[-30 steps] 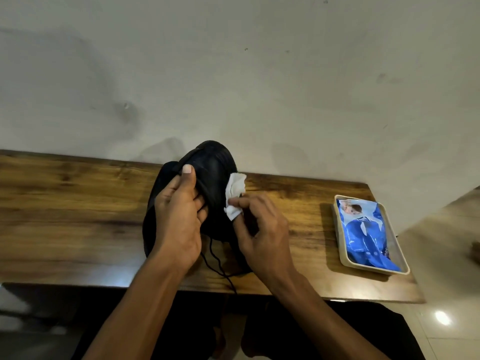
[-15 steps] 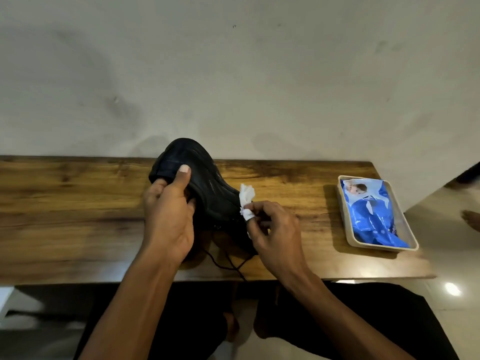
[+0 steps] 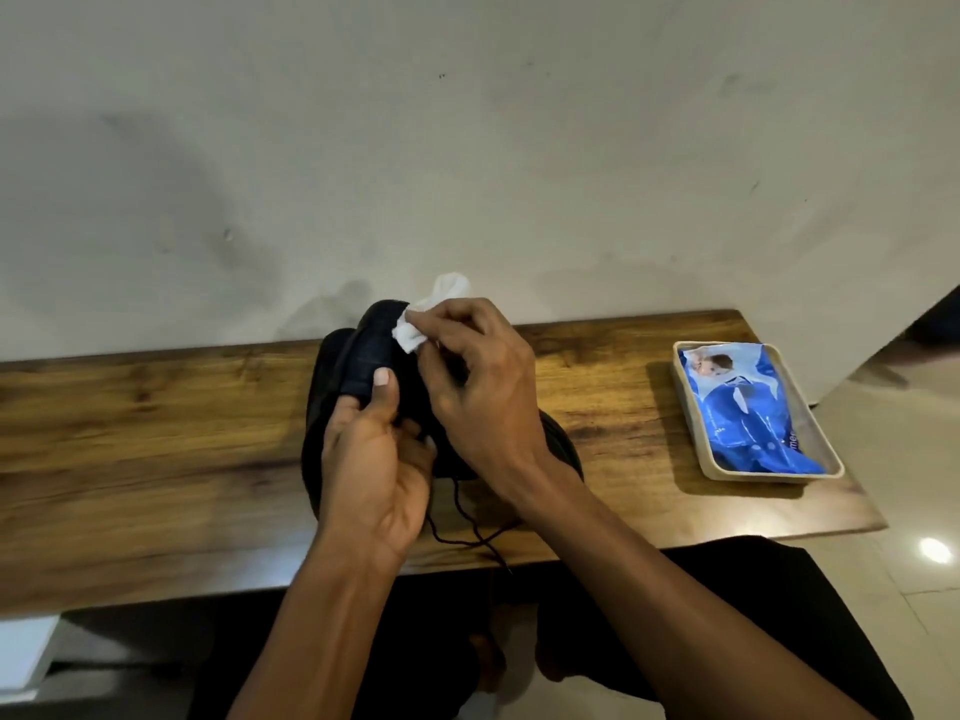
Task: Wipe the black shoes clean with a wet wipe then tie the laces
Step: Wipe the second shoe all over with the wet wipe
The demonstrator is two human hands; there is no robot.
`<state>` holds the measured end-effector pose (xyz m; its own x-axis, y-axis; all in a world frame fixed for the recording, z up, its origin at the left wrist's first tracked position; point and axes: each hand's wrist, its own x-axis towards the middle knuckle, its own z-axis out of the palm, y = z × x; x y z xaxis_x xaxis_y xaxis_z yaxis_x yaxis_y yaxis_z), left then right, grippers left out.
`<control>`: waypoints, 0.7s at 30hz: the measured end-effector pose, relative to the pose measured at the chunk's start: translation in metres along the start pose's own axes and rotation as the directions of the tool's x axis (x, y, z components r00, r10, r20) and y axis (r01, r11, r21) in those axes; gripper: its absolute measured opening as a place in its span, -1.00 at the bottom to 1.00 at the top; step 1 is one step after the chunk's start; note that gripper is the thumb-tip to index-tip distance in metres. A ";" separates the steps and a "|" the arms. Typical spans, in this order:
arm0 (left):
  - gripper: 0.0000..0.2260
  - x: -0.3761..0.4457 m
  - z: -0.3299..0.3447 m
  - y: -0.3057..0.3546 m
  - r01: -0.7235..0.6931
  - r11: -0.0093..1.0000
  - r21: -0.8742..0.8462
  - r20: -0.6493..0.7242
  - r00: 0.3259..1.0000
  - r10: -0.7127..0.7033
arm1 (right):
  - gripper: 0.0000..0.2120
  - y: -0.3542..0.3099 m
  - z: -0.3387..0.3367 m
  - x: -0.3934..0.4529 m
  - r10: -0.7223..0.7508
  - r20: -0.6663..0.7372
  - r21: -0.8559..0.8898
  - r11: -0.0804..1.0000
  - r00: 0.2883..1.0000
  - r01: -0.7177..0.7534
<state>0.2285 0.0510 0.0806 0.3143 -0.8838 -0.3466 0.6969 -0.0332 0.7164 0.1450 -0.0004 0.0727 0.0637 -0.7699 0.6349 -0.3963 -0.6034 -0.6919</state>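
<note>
My left hand (image 3: 371, 459) grips a black shoe (image 3: 370, 350) and holds it tilted above the wooden table (image 3: 156, 433), thumb up on its side. A white wet wipe (image 3: 434, 314) is pinched in my right hand (image 3: 478, 387), which presses it against the upper end of that shoe. Thin black laces (image 3: 467, 527) hang loose below my hands toward the table's front edge. A second black shoe (image 3: 561, 444) lies on the table behind my right wrist, mostly hidden.
A beige tray (image 3: 696, 433) holding a blue pack of wet wipes (image 3: 748, 413) sits at the table's right end. A grey wall rises right behind the table. Tiled floor shows on the right, and my knees sit under the front edge.
My right hand has moved the wipe from the shoe's side up to its top end. The left hand has tipped the shoe more upright.
</note>
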 end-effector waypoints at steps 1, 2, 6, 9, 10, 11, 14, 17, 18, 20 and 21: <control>-0.71 0.001 0.000 0.001 0.007 1.000 -0.019 0.003 1.000 -0.007 | -0.74 0.004 -0.004 -0.002 -0.028 0.035 -0.049 0.998 0.999 0.029; -0.70 0.002 0.000 0.003 0.014 0.999 -0.049 0.006 1.000 -0.013 | -0.74 0.010 -0.009 -0.006 -0.040 0.077 -0.100 0.994 0.996 0.048; -0.66 0.006 -0.003 0.009 0.010 0.987 -0.158 0.010 1.000 -0.008 | -0.72 0.034 -0.041 -0.025 0.082 0.239 -0.280 0.960 0.967 -0.012; -0.63 0.008 -0.004 0.011 -0.017 0.980 -0.199 0.011 1.000 0.019 | -0.71 0.046 -0.059 -0.031 0.203 0.291 -0.365 0.927 0.935 -0.088; -0.63 0.009 -0.005 0.012 -0.022 0.978 -0.210 0.016 1.000 0.026 | -0.72 0.047 -0.061 -0.032 0.220 0.283 -0.371 0.923 0.934 -0.105; -0.62 0.009 -0.005 0.013 -0.024 0.976 -0.217 0.022 0.999 0.029 | -0.72 0.047 -0.060 -0.031 0.233 0.270 -0.373 0.920 0.934 -0.122; -0.61 0.008 -0.003 0.012 -0.022 0.977 -0.212 0.034 0.999 0.030 | -0.73 0.039 -0.053 -0.026 0.220 0.235 -0.331 0.934 0.947 -0.135; -0.61 0.006 0.001 0.006 -0.009 0.982 -0.189 0.037 0.999 0.016 | -0.73 0.025 -0.037 -0.014 0.132 0.206 -0.249 0.965 0.970 -0.078; -0.60 0.006 0.001 0.004 0.003 0.983 -0.181 0.034 0.999 0.003 | -0.74 0.020 -0.031 -0.011 0.097 0.180 -0.205 0.977 0.979 -0.059; -0.60 0.005 0.002 0.001 0.028 0.986 -0.167 0.040 0.999 -0.022 | -0.74 0.014 -0.020 -0.007 0.050 0.131 -0.138 0.990 0.990 -0.032; -0.59 0.005 0.001 0.000 0.035 0.986 -0.165 0.045 0.999 -0.028 | -0.74 0.012 -0.016 -0.007 0.035 0.122 -0.124 0.992 0.992 -0.020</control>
<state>0.2297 0.0456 0.0797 0.2653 -0.9024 -0.3395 0.8044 0.0130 0.5940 0.1249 0.0008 0.0655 0.1611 -0.8100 0.5638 -0.5084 -0.5578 -0.6561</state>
